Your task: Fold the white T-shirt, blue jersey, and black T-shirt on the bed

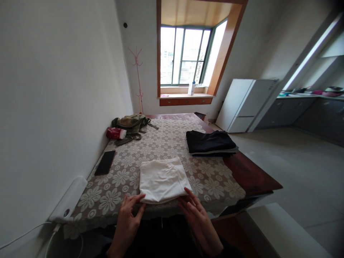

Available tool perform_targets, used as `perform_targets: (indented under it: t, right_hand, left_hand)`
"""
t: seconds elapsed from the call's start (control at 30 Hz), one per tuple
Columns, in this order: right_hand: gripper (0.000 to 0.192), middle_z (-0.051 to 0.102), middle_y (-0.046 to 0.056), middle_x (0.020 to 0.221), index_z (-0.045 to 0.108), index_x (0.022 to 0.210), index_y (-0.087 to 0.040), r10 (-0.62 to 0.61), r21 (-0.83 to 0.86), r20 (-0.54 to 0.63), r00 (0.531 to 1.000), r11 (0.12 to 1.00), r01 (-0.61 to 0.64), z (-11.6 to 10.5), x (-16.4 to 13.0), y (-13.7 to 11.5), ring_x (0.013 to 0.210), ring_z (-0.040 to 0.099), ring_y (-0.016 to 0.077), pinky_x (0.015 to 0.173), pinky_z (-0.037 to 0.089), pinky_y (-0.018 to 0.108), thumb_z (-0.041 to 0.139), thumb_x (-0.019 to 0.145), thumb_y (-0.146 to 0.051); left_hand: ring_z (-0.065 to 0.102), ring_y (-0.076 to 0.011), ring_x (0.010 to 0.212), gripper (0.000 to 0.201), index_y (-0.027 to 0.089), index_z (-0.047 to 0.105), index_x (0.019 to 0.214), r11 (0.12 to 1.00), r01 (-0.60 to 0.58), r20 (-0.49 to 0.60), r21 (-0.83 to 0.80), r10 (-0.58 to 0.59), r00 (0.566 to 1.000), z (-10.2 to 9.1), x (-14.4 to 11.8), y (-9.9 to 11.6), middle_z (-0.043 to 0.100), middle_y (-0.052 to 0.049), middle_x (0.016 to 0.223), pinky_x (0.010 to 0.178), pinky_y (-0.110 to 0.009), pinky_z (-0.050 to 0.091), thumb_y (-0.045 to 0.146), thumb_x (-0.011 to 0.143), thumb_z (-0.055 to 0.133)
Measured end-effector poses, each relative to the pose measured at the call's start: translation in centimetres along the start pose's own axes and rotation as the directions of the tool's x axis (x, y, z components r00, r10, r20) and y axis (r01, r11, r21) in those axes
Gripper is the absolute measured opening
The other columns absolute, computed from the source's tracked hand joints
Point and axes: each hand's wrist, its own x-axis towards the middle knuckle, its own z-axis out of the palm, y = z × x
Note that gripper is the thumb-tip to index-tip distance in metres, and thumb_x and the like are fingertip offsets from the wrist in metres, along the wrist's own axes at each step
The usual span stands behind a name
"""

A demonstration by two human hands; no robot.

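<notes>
Where a window [185, 55] glows, lace tablecloth [161, 143] covers table [249, 175].

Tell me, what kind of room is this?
Probably a small flat's living space with a kitchen corner. A white fridge stands beside a kitchen counter, and both hands, left hand and right hand, touch a folded white garment on a lace-covered table.
</notes>
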Motion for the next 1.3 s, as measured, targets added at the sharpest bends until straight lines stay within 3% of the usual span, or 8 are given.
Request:
perform_targets:
  t: [0.1, 0.2, 0.37, 0.5, 0.73, 0.93, 1.1, 1.3]
  right_hand:
    - [0.054, 0.060, 0.005, 0.141, 0.072, 0.123, -0.027, 0.011, -0.016, -0.010, 1.000, 1.000, -0.011, -0.4, 0.6, -0.7, 0.129, 0.056, 0.0316, 0.119, 0.033, 0.052, 0.089, 0.074, -0.044]
    - [0.053, 0.064, 0.007, 0.136, 0.072, 0.122, -0.023, 0.002, -0.016, -0.020, 1.000, 1.000, -0.002, -0.6, 1.1, -1.3, 0.125, 0.059, 0.0295, 0.119, 0.035, 0.049, 0.088, 0.075, -0.041]
    - [0.053, 0.067, 0.007, 0.133, 0.073, 0.121, -0.022, -0.058, 0.011, -0.109, 0.992, 0.998, 0.059, -0.1, 0.9, -1.2, 0.122, 0.062, 0.0272, 0.115, 0.041, 0.043, 0.090, 0.073, -0.038]
    - [0.051, 0.074, 0.007, 0.119, 0.075, 0.118, -0.024, -0.053, 0.052, -0.187, 0.981, 0.997, 0.064, -1.0, -1.1, 0.2, 0.117, 0.065, 0.0312, 0.105, 0.051, 0.046, 0.090, 0.072, -0.041]
    - [0.043, 0.075, 0.005, 0.106, 0.076, 0.101, -0.025, -0.003, 0.089, -0.228, 0.974, 0.996, 0.025, -4.3, -3.5, 2.7, 0.104, 0.070, 0.0303, 0.102, 0.053, 0.050, 0.093, 0.066, -0.044]
    - [0.025, 0.074, -0.001, 0.099, 0.074, 0.088, -0.029, 0.057, 0.270, -0.252, 0.966, 0.963, 0.014, -4.4, -2.7, 3.4, 0.103, 0.068, 0.0242, 0.102, 0.054, 0.046, 0.090, 0.071, -0.036]
    - [0.018, 0.075, -0.001, 0.101, 0.075, 0.085, -0.028, 0.148, 0.320, -0.208, 0.967, 0.944, -0.076, -3.8, -2.1, 3.1, 0.104, 0.068, 0.0241, 0.098, 0.056, 0.043, 0.086, 0.075, -0.039]
    - [0.044, 0.073, 0.006, 0.118, 0.075, 0.109, -0.024, 0.187, 0.234, -0.096, 0.978, 0.959, -0.161, -3.2, -2.4, 1.5, 0.122, 0.060, 0.0336, 0.099, 0.052, 0.050, 0.077, 0.080, -0.058]
  left_hand:
    - [0.060, -0.0316, 0.126, 0.035, 0.027, 0.072, 0.115, 0.996, 0.049, -0.039, -0.071, -0.052, 0.998, 0.1, -0.2, 0.2, 0.075, -0.006, 0.117, 0.117, -0.055, 0.037, 0.043, 0.085, 0.063]
    - [0.066, -0.0296, 0.114, 0.033, 0.026, 0.072, 0.113, 0.988, 0.065, -0.083, -0.137, -0.077, 0.994, 0.3, 0.1, 1.0, 0.075, -0.006, 0.113, 0.107, -0.049, 0.049, 0.041, 0.085, 0.063]
    - [0.070, -0.0283, 0.105, 0.033, 0.023, 0.070, 0.111, 0.958, 0.098, -0.157, -0.269, -0.144, 0.977, 0.7, -0.2, 2.8, 0.074, -0.008, 0.113, 0.099, -0.044, 0.054, 0.041, 0.084, 0.065]
    - [0.071, -0.0287, 0.097, 0.034, 0.022, 0.068, 0.107, 0.874, 0.150, -0.166, -0.462, -0.252, 0.953, 1.6, -3.1, 2.8, 0.073, -0.009, 0.110, 0.086, -0.038, 0.058, 0.044, 0.082, 0.068]
    - [0.068, -0.0309, 0.110, 0.051, 0.025, 0.062, 0.110, 0.528, 0.311, -0.054, -0.790, -0.566, 0.823, 4.0, -7.9, -0.3, 0.071, -0.006, 0.110, 0.087, -0.039, 0.060, 0.055, 0.071, 0.076]
    - [0.070, -0.0296, 0.110, 0.050, 0.026, 0.058, 0.107, 0.116, 0.508, 0.311, -0.853, -0.670, 0.675, 4.2, -6.2, -1.0, 0.074, -0.005, 0.111, 0.089, -0.044, 0.061, 0.047, 0.069, 0.083]
    - [0.071, -0.0314, 0.109, 0.051, 0.022, 0.064, 0.108, 0.145, 0.586, 0.420, -0.797, -0.564, 0.711, 3.2, -4.9, 0.6, 0.075, -0.009, 0.112, 0.090, -0.041, 0.060, 0.038, 0.066, 0.089]
    - [0.069, -0.0377, 0.111, 0.069, 0.022, 0.063, 0.115, 0.218, 0.613, 0.433, -0.760, -0.534, 0.726, 2.1, -5.7, 1.1, 0.075, -0.012, 0.112, 0.090, -0.046, 0.058, 0.040, 0.055, 0.094]
